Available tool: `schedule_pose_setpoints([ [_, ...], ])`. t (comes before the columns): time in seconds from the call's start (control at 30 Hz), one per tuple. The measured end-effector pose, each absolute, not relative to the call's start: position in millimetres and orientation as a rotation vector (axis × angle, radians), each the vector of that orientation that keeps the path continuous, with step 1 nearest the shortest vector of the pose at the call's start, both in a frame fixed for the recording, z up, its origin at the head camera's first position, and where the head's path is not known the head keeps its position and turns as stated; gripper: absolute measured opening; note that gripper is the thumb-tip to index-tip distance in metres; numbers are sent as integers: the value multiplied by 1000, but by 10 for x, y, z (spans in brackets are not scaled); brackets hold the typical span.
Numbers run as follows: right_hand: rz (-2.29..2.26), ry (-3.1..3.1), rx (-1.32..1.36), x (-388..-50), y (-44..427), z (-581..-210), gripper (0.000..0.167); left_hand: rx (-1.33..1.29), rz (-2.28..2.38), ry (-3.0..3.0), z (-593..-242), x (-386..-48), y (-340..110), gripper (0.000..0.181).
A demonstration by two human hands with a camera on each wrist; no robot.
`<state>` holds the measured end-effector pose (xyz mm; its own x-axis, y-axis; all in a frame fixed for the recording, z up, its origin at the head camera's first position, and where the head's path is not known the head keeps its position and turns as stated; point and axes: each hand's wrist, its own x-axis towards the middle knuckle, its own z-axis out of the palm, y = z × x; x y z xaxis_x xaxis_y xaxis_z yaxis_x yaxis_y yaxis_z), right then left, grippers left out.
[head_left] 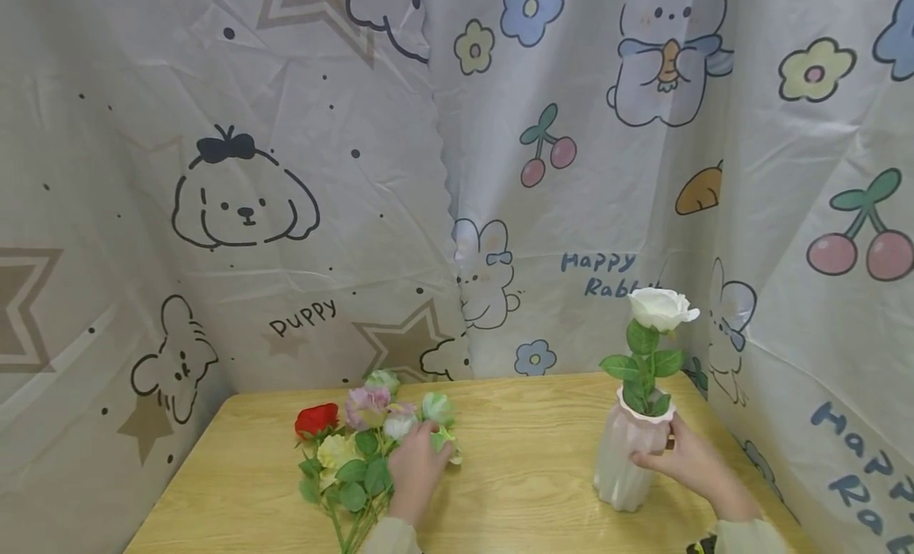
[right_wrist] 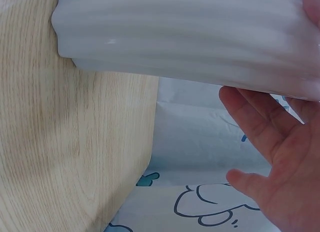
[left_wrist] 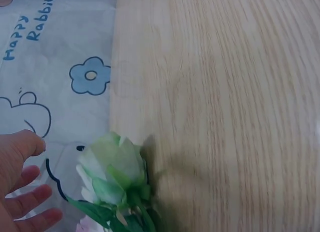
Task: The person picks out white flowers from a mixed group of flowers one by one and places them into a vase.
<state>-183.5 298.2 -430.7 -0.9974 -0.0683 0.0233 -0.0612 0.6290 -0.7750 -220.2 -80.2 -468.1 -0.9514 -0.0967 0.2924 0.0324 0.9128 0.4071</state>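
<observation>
In the head view, my left hand [head_left: 417, 467] reaches over a bunch of artificial flowers on the table. Its fingers are spread and loosely bent in the left wrist view, beside a pale green rose [left_wrist: 112, 169], with nothing visible between them. The bunch has a red rose [head_left: 316, 421], a pink-purple flower [head_left: 367, 407], a yellow flower [head_left: 337, 452] and leafy green stems. On the right, my right hand [head_left: 689, 463] grips a white fluted vase [head_left: 624, 467] near its neck. A single white rose [head_left: 662, 309] with green leaves stands upright in the vase.
The wooden table [head_left: 524, 459] ends at a patterned curtain [head_left: 385, 197] that hangs behind and on both sides. A small black and yellow item [head_left: 702, 545] shows by the right sleeve. The vase stands near the table's right edge.
</observation>
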Motion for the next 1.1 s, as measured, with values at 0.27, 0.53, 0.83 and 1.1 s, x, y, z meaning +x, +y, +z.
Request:
schedule_pose_setpoints([
  [0.27,-1373,2804,-118,-1842,2985,-4322,97,101,-617,-2801,-4757,-2128,-1039,30],
  [0.53,-1389,2790,-125,-1845,2990,-4332,97,201,-639,-2879,-4838,-2054,-1293,31],
  [0.83,-1404,2791,-138,-1838,2992,-4316,97,341,-702,-2953,-4965,-1886,-1601,27],
  [1.1,-1435,2763,-154,-1847,3008,-4320,98,436,-673,-3064,-5102,-1762,-1778,17],
])
